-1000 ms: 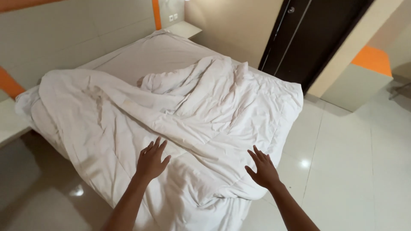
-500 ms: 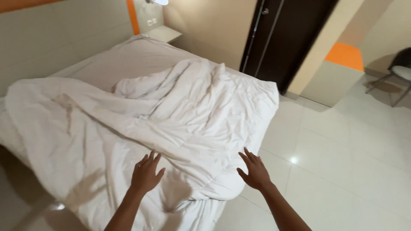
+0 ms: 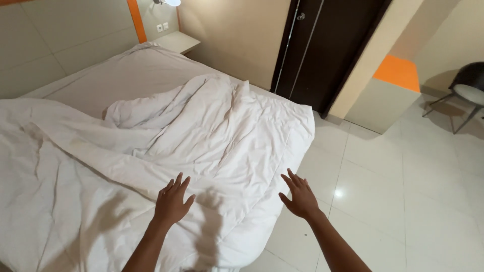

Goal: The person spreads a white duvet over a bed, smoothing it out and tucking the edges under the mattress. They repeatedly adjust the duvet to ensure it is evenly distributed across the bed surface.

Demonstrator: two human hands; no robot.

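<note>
**Two hands over a rumpled bed**

The left hand (image 3: 171, 201) hangs flat above the white blanket (image 3: 201, 146), fingers apart. The right hand (image 3: 300, 196), fingers apart too, is past the bed (image 3: 126, 70) edge, over the floor (image 3: 403, 176). Neither holds anything.

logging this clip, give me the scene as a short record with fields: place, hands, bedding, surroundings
place: bedroom with a bed and pale tiled floor
left hand: left hand open, fingers spread, over the white duvet; contact cannot be told
right hand: right hand open, fingers spread, past the duvet's edge, above the floor, holding nothing
bedding: duvet crumpled and bunched across the bed, hanging over the near corner
surroundings: dark door, orange-topped low unit, chair at far right, small shelf by the bed head
</note>
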